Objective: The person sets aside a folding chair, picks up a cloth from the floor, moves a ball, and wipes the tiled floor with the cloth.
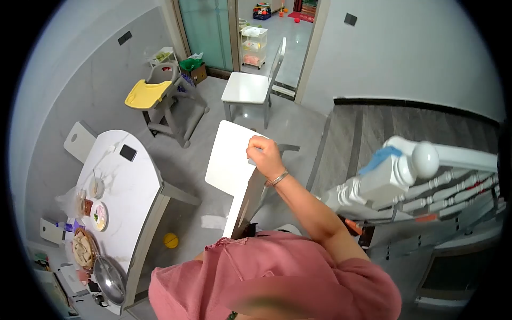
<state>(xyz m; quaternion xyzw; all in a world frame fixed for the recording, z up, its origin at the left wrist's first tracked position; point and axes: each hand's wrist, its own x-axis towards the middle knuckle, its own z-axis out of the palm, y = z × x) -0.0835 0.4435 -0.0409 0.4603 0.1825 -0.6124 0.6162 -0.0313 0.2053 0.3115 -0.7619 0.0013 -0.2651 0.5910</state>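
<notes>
Grey walls [410, 58] surround a glossy grey tile floor [186, 170], with a frosted-glass door [205, 37] beside an open doorway [309, 50]. At left stands a rounded, marble-patterned tabletop [125, 186], near a yellow-trayed highchair [169, 106]; 1 white-seated chair [246, 88] faces it. At right, a white balustrade [464, 159] borders grey wood-grain flooring [341, 136].

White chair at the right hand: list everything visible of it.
The white chair shows a smooth, flat, round-cornered panel, apparently the seat, and a narrow panel seen nearly edge-on, likely the backrest. A grey, curved leg sticks out on the picture's right. Finish looks painted or laminated. It is just ahead of the person, right of the marble-patterned table in the picture. The right hand is closed over its edge. Its near end is hidden by the pink top; tilt is unclear.
</notes>
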